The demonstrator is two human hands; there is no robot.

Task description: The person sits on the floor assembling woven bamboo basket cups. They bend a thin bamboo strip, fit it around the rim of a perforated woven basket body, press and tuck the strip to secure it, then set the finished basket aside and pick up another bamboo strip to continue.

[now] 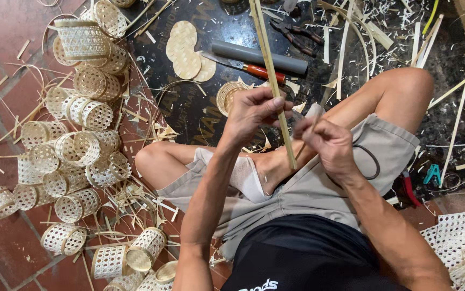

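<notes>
Both hands closed, left hand (254, 110) gripping bamboo strip (273, 81), right hand (326, 143) pinching it

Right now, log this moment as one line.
left hand: grips bamboo strip | right hand: pinches strip's lower part | woven baskets: piled at left

Bare arms and legs, grey shorts (318, 188), black top (302, 253) with white lettering.

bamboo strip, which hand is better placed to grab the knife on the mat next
Left, probably. The left hand grips the bamboo strip just below the knife. The right hand pinches something small, nearer the knee and farther from the knife.
</notes>
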